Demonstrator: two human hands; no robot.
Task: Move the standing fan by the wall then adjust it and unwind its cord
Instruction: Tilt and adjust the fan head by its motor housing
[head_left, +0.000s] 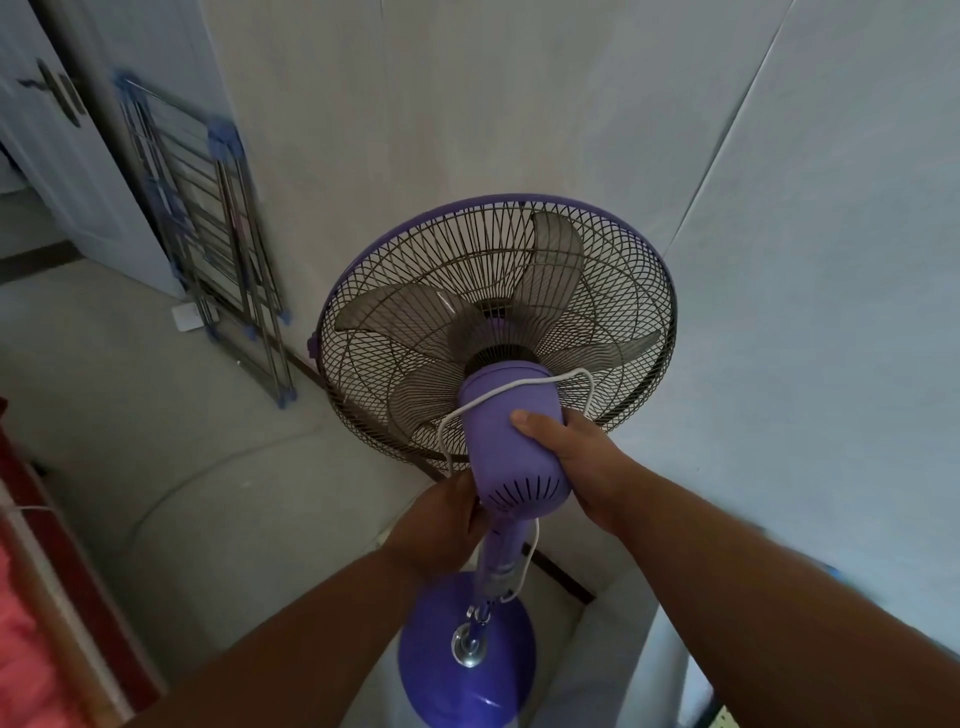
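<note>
Gripping motor housing (511, 447) with right hand (576, 457), left hand (441, 525) clasping neck; cord (519, 387) looped at 12 o'clock may snag on tilting.

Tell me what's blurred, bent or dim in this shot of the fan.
Head view: dim, flat indoor light with no hard shadows; the wide lens bows the wall seams and floor edge; the drying rack and frame edges are smeared by motion blur; the fan, left hand and right hand stay fairly sharp.

Glossy plastic fan base (467, 691), wire-metal grille (613, 291)
</note>
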